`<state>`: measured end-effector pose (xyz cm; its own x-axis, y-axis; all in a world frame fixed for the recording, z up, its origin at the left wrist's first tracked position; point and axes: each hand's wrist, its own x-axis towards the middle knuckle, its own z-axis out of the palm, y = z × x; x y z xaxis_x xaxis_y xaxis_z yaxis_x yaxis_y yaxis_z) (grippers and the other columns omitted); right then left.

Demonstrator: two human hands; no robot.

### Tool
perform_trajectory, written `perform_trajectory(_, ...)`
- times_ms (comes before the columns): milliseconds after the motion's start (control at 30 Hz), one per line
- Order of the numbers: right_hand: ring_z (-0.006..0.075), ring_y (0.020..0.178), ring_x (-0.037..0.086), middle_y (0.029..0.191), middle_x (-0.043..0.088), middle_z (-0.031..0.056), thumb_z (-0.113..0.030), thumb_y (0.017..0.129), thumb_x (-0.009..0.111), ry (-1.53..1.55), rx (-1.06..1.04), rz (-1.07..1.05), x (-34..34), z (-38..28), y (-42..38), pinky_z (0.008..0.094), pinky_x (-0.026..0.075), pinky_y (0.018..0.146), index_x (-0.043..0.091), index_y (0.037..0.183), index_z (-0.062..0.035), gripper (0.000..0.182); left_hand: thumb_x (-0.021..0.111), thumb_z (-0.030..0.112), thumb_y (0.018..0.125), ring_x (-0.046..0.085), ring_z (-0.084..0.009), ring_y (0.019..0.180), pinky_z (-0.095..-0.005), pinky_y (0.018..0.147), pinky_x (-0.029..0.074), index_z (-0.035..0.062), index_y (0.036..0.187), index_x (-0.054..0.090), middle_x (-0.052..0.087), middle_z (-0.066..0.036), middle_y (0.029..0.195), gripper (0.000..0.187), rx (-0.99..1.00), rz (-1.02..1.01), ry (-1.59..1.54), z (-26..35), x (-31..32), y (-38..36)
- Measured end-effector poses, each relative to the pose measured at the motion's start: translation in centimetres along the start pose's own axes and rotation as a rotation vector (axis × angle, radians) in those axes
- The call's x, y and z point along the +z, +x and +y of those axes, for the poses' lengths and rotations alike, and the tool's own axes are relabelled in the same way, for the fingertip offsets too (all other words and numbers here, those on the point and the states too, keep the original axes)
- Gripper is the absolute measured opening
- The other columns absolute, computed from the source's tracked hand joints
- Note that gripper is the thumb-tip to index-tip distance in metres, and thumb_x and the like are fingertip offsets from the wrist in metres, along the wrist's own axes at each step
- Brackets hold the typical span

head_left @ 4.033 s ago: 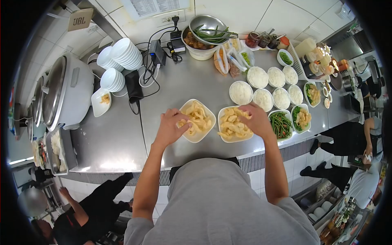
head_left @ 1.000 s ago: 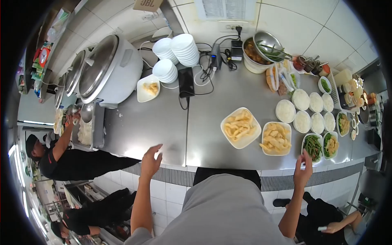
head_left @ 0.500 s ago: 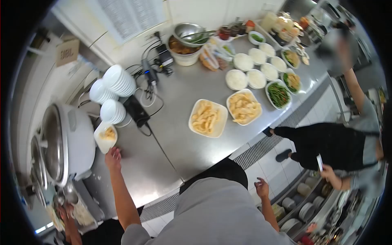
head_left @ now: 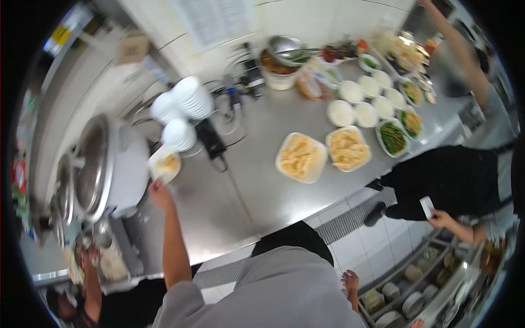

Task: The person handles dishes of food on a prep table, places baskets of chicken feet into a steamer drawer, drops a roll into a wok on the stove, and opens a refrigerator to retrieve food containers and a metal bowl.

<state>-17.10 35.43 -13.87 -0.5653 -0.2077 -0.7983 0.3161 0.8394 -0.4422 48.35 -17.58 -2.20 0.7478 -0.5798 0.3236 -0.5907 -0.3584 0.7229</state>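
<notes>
My left hand (head_left: 160, 195) is at the near end of a small white dish (head_left: 173, 175) with pale yellow pieces of food (head_left: 167, 163) in it. Its fingers look pinched together by the rim; blur hides whether they grip anything. My right hand (head_left: 350, 280) hangs low at my side over the floor, fingers loosely apart and nothing in it. Stacks of white bowls (head_left: 191, 98) stand just beyond the dish. To its left is a large white rice cooker (head_left: 128, 164) with a steel lid.
On the steel table (head_left: 219, 197) are two trays of pale yellow strips (head_left: 349, 148), several rice bowls (head_left: 342, 113), and dishes of greens (head_left: 392, 138). Cables and a black adapter (head_left: 210, 138) lie behind. A co-worker (head_left: 454, 175) stands right; another person's hands (head_left: 89, 254) are lower left.
The view has shifted, so the table items appear farther right. My left hand has come closer to the dish, its fingers drawn together. My right hand sits lower in view.
</notes>
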Motion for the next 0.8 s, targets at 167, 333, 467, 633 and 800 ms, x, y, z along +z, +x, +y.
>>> perform_trajectory(167,0.0183,0.059,0.066,0.082,0.07,0.0114,-0.011,0.087,0.068,-0.005,-0.07,-0.041,-2.1,-2.3,1.0,0.0298,0.045,0.045,0.057,0.127,0.0007,0.043,0.064,0.055,0.088,0.068,-0.0353,0.094,-0.0456,0.084,0.053,0.0057,0.11,0.069,0.071,-0.016,0.1,0.055,-0.005,-0.053,0.306,3.0,2.4,3.2)
perform_trajectory(333,0.0203,0.06,0.068,0.078,0.071,0.016,-0.01,0.085,0.069,-0.076,-0.193,0.132,-4.4,-2.9,0.1,0.0326,0.052,0.052,0.062,0.119,0.0042,0.038,0.058,0.067,0.087,0.069,-0.0382,0.095,-0.0496,0.081,0.056,0.0047,0.113,0.063,0.07,-0.018,0.107,0.068,0.177,-0.297,0.666,-7.0,10.5,10.3)
perform_trajectory(467,0.0212,0.063,0.07,0.08,0.072,0.0169,-0.011,0.081,0.072,0.025,-0.113,0.197,-4.4,0.5,1.4,0.0316,0.055,0.057,0.066,0.114,0.0044,0.037,0.066,0.04,0.083,0.068,-0.0394,0.104,-0.0501,0.088,0.055,-0.0003,0.113,0.063,0.069,-0.02,0.114,0.051,-0.091,-0.339,0.47,2.4,6.5,7.0)
perform_trajectory(633,0.0235,0.067,0.072,0.086,0.073,0.0185,-0.017,0.079,0.074,0.048,-0.047,0.118,-2.2,6.6,3.6,0.0356,0.059,0.065,0.068,0.114,0.0006,0.039,0.064,0.034,0.084,0.066,-0.0395,0.102,-0.0495,0.089,0.052,-0.0016,0.109,0.063,0.069,-0.023,0.109,0.043,-0.033,-0.223,0.366,1.3,5.9,8.1)
perform_trajectory(800,0.0295,0.082,0.072,0.092,0.073,0.0191,-0.026,0.08,0.074,-0.444,-0.234,0.084,0.5,3.7,3.6,0.0377,0.058,0.08,0.07,0.114,-0.0055,0.04,0.07,0.035,0.085,0.069,-0.0345,0.086,-0.0461,0.077,0.053,0.0003,0.108,0.063,0.07,-0.021,0.1,0.042,0.087,-0.214,0.217,2.4,1.6,4.6)
